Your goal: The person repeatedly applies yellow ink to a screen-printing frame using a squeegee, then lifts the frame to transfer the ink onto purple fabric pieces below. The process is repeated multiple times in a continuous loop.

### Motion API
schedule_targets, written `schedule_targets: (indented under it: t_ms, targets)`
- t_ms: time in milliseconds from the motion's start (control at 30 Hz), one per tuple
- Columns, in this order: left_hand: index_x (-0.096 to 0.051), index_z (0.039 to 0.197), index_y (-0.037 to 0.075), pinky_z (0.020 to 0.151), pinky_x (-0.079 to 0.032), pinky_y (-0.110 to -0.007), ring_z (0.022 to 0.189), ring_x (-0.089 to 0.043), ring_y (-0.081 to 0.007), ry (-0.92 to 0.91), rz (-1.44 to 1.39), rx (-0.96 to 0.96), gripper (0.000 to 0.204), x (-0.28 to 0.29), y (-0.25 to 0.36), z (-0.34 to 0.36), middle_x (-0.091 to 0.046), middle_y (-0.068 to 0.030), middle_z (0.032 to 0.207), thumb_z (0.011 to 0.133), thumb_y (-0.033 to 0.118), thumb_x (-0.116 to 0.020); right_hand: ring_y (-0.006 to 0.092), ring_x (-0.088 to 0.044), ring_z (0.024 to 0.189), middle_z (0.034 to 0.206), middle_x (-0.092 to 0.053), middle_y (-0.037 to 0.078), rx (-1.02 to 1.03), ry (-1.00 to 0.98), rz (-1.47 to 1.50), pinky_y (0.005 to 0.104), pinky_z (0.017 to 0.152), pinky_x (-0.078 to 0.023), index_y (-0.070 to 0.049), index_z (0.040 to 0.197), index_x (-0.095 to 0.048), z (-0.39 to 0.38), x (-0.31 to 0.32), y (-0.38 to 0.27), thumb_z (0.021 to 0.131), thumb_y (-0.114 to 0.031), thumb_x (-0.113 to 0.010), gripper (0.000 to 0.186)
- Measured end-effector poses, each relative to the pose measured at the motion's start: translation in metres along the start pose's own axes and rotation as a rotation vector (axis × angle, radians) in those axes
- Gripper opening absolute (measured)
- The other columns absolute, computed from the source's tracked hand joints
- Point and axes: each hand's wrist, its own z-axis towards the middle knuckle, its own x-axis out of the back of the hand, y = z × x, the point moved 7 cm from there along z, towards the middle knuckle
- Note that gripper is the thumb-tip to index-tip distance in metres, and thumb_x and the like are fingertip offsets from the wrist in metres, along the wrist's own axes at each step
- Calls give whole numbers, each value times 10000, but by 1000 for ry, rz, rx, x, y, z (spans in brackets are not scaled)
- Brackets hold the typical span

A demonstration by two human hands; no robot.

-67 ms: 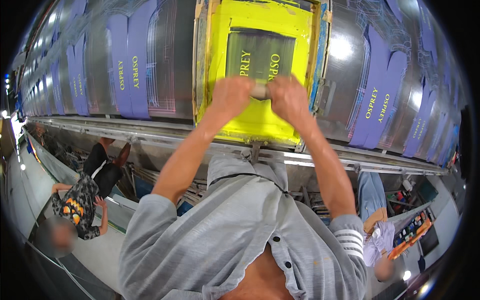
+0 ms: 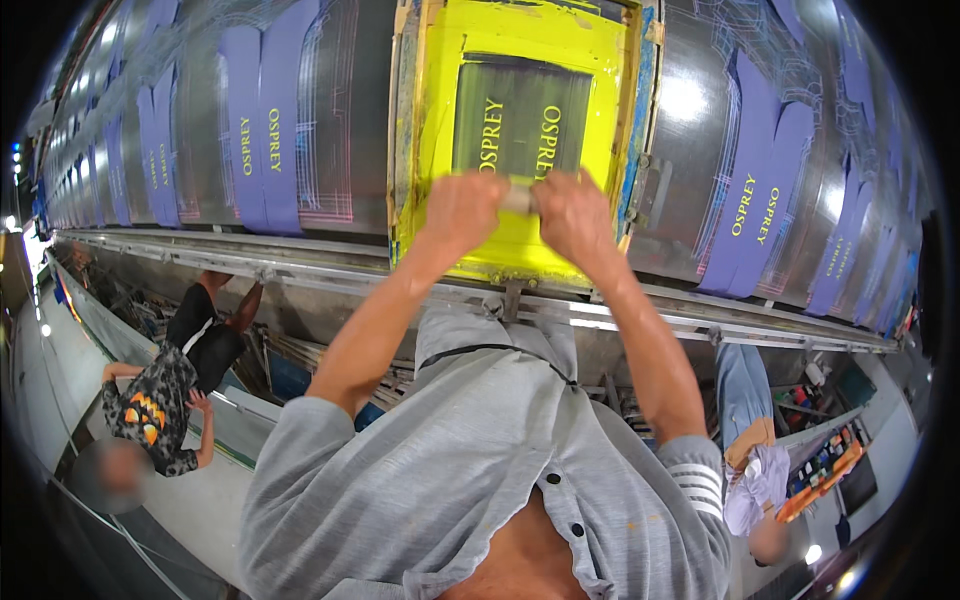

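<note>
Both fists are wrapped round the pale handle of a squeegee (image 2: 518, 199), my left hand (image 2: 465, 212) at one end and my right hand (image 2: 574, 210) at the other. The squeegee stands across the near part of a printing screen (image 2: 646, 95) with a wooden frame. Bright yellow ink (image 2: 440, 130) coats the screen around a dark see-through window (image 2: 520, 115) with yellow lettering. My hands hide most of the squeegee, including its blade.
Purple fabric pieces (image 2: 245, 150) with yellow print lie on the long dark table (image 2: 350, 130), left and right of the screen. A metal rail (image 2: 330, 268) follows its near edge. One person (image 2: 160, 400) is at the lower left, another (image 2: 748, 420) at the lower right.
Both hands have drawn the squeegee a little toward my body. More of the lettering in the window shows beyond my knuckles.
</note>
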Motion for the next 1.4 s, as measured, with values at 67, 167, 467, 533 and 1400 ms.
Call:
schedule_targets:
  t_ms: [67,167,467,533,1400]
  targets:
    - [-768,969,177,669,-557,-482,783,-715,-339,63,-58,-42,294,-12,5,-26,-732,-111,864,732,51,-651,296,-662,806,781,-624,89,-22,10,8,488,875,-519,-106,746,-675,-25,-17,-13,730,-43,-662,67]
    - [-778,971,212,672,-558,-485,792,-720,-339,-48,-14,-22,304,-22,-4,-17,-730,-122,839,736,69,-649,296,-673,799,762,-634,92,-48,-62,24,488,869,-520,-105,726,-678,-20,-32,-2,730,-74,-662,35]
    - [-792,944,229,708,-551,-495,787,-712,-350,16,194,-43,258,65,-22,149,-725,-138,804,750,120,-662,328,-724,810,856,-735,105,-147,-186,-134,468,749,-564,-139,859,-731,128,28,92,787,-177,-649,115]
    - [-793,932,222,703,-549,-492,798,-713,-344,4,202,-32,248,85,-15,154,-727,-135,818,747,117,-665,328,-729,822,877,-743,108,-148,-203,-112,474,750,-568,-132,861,-728,138,40,96,786,-189,-659,117]
    - [-717,790,123,708,-548,-425,823,-707,-272,111,45,-112,75,-75,45,20,-713,-64,838,734,116,-668,413,-655,1032,1121,-705,224,-771,542,160,469,914,-487,-48,1233,-683,-55,-7,270,995,-353,-570,403]
